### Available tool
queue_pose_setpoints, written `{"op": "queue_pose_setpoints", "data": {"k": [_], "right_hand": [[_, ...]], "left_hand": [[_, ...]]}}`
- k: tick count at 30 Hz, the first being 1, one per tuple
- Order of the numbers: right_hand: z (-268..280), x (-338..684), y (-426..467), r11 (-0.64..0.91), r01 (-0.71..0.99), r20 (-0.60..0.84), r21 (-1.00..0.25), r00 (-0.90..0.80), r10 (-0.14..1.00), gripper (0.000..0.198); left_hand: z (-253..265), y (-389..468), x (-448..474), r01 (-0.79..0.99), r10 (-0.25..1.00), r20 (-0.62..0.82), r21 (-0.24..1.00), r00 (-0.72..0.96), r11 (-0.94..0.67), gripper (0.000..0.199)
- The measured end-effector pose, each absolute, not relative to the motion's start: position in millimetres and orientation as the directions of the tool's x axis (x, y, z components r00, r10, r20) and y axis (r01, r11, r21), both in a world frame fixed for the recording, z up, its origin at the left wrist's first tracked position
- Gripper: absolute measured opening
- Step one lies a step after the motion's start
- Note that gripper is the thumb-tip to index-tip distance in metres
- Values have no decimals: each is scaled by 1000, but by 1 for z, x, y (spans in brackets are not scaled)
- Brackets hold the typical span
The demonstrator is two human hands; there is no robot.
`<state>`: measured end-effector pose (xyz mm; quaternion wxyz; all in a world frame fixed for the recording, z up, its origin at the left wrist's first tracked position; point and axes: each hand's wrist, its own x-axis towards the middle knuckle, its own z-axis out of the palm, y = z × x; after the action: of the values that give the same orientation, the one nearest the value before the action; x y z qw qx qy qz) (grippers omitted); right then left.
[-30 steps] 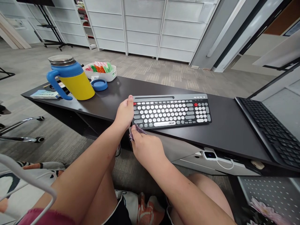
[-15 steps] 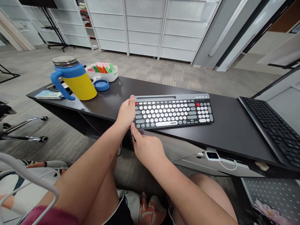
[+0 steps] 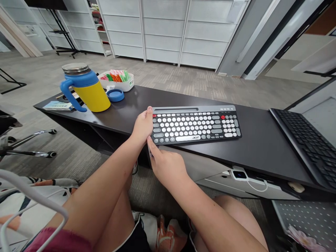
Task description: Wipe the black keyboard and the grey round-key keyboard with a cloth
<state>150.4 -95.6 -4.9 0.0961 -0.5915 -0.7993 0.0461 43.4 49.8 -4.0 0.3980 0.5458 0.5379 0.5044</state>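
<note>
A grey-and-black acer keyboard with round white and grey keys lies at the desk's near edge. My left hand grips its left end, the thumb at the upper left corner. Just below the keyboard's lower left corner is my right hand, its fingers bent and a fingertip against that corner. A scrap of purple patterned cloth shows between its fingers, mostly hidden by them.
On the desk to the left stand a blue-and-yellow mug, its blue lid and a white basket of colourful items. A second, black keyboard is at the right. A smartwatch sits on a charger below the desk edge.
The view has shifted slightly. My right fingers have closed in more at the keyboard's corner, and less of the cloth shows. My left hand keeps its hold.
</note>
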Motion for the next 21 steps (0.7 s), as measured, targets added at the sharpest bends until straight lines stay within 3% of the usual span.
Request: {"op": "queue_pose_setpoints", "data": {"k": [16, 21], "right_hand": [[-2, 151, -97, 302, 925, 66, -233, -294, 953, 70], [6, 162, -95, 263, 920, 137, -291, -232, 963, 62]], "left_hand": [[0, 46, 46, 187, 991, 102, 979, -88, -84, 63], [-4, 46, 47, 63, 994, 97, 994, -56, -94, 62]]}}
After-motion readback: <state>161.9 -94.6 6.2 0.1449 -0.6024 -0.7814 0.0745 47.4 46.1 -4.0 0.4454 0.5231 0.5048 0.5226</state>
